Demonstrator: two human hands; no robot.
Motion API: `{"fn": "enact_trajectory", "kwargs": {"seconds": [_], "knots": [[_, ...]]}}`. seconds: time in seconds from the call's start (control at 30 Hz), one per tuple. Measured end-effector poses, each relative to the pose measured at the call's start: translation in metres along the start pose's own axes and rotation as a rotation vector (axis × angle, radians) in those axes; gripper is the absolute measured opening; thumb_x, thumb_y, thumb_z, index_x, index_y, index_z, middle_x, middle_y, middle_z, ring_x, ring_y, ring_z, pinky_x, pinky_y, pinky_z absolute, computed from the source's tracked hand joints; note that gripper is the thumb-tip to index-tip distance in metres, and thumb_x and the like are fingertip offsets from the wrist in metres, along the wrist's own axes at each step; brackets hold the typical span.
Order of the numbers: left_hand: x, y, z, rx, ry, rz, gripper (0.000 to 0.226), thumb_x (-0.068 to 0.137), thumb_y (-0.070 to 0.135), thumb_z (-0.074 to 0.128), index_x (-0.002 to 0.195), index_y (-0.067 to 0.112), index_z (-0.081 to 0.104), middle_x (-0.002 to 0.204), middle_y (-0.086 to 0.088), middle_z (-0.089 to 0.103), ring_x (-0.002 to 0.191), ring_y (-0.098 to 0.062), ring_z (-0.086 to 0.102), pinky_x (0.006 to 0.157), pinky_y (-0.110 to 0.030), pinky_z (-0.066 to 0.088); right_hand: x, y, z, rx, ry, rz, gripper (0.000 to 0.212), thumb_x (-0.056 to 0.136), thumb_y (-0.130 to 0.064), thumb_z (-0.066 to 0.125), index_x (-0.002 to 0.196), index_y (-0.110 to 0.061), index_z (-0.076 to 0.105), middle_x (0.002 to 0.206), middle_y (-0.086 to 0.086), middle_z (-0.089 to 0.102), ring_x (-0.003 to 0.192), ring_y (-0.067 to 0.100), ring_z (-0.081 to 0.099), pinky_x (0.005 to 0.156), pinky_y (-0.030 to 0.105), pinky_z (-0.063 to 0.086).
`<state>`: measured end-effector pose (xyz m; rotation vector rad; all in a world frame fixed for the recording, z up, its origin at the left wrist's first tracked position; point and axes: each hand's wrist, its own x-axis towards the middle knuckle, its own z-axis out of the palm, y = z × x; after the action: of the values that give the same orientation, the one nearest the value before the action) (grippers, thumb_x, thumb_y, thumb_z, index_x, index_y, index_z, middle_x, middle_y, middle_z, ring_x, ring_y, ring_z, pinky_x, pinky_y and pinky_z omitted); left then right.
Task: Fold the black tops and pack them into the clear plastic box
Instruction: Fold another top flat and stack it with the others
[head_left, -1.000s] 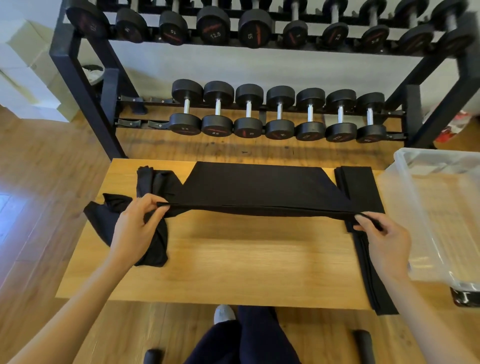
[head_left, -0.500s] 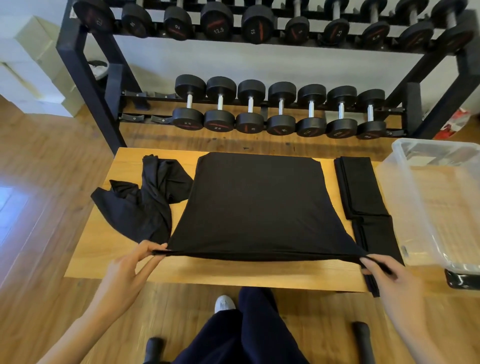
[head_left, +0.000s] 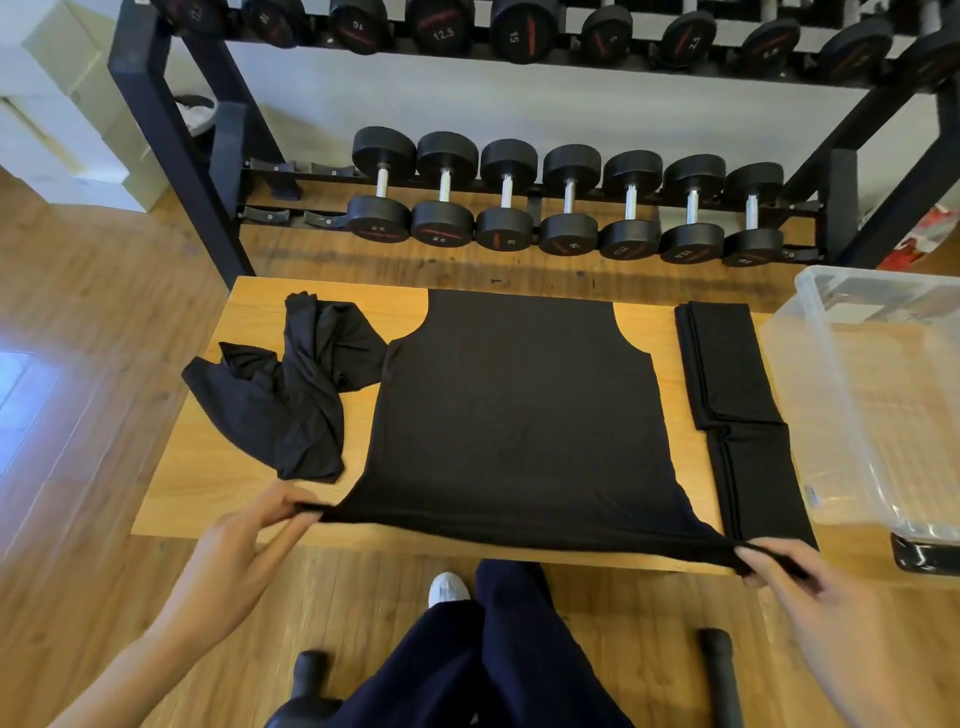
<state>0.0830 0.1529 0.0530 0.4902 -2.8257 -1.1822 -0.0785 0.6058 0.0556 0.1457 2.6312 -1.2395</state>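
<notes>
The black top lies flat in the middle of the table, neck end far, hem near, its length running away from the person. Left hand pinches the hem's left corner; right hand pinches the right corner, both lifted just off the near edge with the hem taut between them. Neither hand is nearer than the other, so the fold likely goes straight forward. Folded tops wait just right; the clear box beyond them. A crumpled top sits left.
</notes>
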Motion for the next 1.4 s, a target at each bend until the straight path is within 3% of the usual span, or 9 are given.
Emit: {"fn": "enact_trajectory", "kwargs": {"seconds": [0.1, 0.3, 0.47, 0.6, 0.8, 0.93, 1.07, 1.23, 1.4], "knots": [[0.031, 0.011, -0.001, -0.055, 0.052, 0.037, 0.017, 0.088, 0.020, 0.058, 0.097, 0.034, 0.057, 0.097, 0.025, 0.069, 0.092, 0.011, 0.065, 0.079, -0.003, 0.044, 0.023, -0.017, 0.000, 0.009, 0.008, -0.050, 0.017, 0.087, -0.009, 0.068, 0.086, -0.026, 0.070, 0.070, -0.012, 0.069, 0.070, 0.001, 0.063, 0.061, 0.000, 0.042], [0.090, 0.017, 0.001, -0.140, 0.105, 0.031, 0.015, 0.093, 0.019, 0.054, 0.096, 0.034, 0.055, 0.097, 0.019, 0.070, 0.087, 0.005, 0.067, 0.071, -0.009, 0.049, 0.078, -0.048, 0.002, -0.056, -0.008, -0.143, 0.013, 0.090, -0.012, 0.065, 0.098, -0.021, 0.069, 0.071, -0.003, 0.068, 0.076, -0.002, 0.062, 0.067, -0.003, 0.039], [0.140, 0.018, 0.002, -0.135, 0.105, 0.003, 0.009, 0.095, 0.027, 0.051, 0.096, 0.035, 0.052, 0.084, 0.005, 0.069, 0.077, -0.009, 0.068, 0.070, -0.026, 0.051, 0.133, -0.063, 0.006, -0.095, -0.037, -0.197, 0.015, 0.089, -0.014, 0.065, 0.097, -0.027, 0.068, 0.075, -0.006, 0.067, 0.079, 0.008, 0.063, 0.070, 0.002, 0.043], [0.184, 0.018, 0.006, -0.128, 0.085, -0.017, 0.019, 0.100, 0.016, 0.049, 0.095, 0.034, 0.049, 0.085, 0.014, 0.068, 0.079, -0.001, 0.067, 0.066, -0.010, 0.048, 0.183, -0.074, 0.018, -0.141, -0.065, -0.211, 0.012, 0.090, -0.014, 0.066, 0.101, -0.018, 0.069, 0.079, 0.000, 0.068, 0.078, 0.010, 0.062, 0.067, 0.014, 0.042], [0.242, -0.004, 0.022, -0.094, 0.043, -0.079, 0.009, 0.102, 0.022, 0.047, 0.101, 0.014, 0.051, 0.074, -0.011, 0.061, 0.073, -0.020, 0.066, 0.072, -0.037, 0.054, 0.253, -0.070, 0.044, -0.237, -0.096, -0.238, 0.016, 0.089, -0.023, 0.067, 0.101, -0.013, 0.073, 0.072, -0.002, 0.067, 0.066, 0.014, 0.063, 0.075, 0.026, 0.049], [0.272, -0.020, 0.037, -0.098, 0.036, -0.173, 0.016, 0.101, 0.022, 0.050, 0.099, 0.007, 0.051, 0.074, -0.015, 0.060, 0.075, -0.022, 0.065, 0.078, -0.034, 0.057, 0.289, -0.069, 0.062, -0.292, -0.122, -0.232, 0.018, 0.092, -0.022, 0.065, 0.103, -0.009, 0.071, 0.069, 0.000, 0.065, 0.067, 0.012, 0.063, 0.070, 0.013, 0.037], [0.291, -0.038, 0.055, -0.096, 0.073, -0.251, 0.016, 0.101, 0.025, 0.051, 0.093, 0.012, 0.048, 0.070, -0.016, 0.055, 0.070, -0.023, 0.057, 0.081, -0.044, 0.058, 0.315, -0.063, 0.081, -0.320, -0.133, -0.203, 0.026, 0.093, -0.023, 0.062, 0.112, -0.007, 0.070, 0.076, -0.001, 0.065, 0.065, 0.010, 0.062, 0.067, 0.012, 0.036], [0.303, -0.046, 0.070, -0.078, 0.130, -0.297, 0.011, 0.102, 0.028, 0.048, 0.099, 0.018, 0.046, 0.070, -0.015, 0.057, 0.070, -0.036, 0.059, 0.071, -0.056, 0.055, 0.332, -0.054, 0.099, -0.336, -0.115, -0.187, 0.026, 0.093, -0.026, 0.063, 0.110, -0.006, 0.070, 0.084, 0.003, 0.066, 0.064, 0.012, 0.062, 0.066, 0.023, 0.042], [0.310, -0.048, 0.083, 0.051, 0.134, -0.284, 0.012, 0.104, 0.029, 0.042, 0.103, 0.017, 0.040, 0.068, -0.008, 0.056, 0.058, -0.026, 0.056, 0.052, -0.042, 0.044, 0.342, -0.042, 0.114, -0.401, -0.066, -0.182, 0.032, 0.094, -0.035, 0.060, 0.106, -0.007, 0.068, 0.078, 0.005, 0.066, 0.064, 0.020, 0.064, 0.072, 0.036, 0.051]]}}
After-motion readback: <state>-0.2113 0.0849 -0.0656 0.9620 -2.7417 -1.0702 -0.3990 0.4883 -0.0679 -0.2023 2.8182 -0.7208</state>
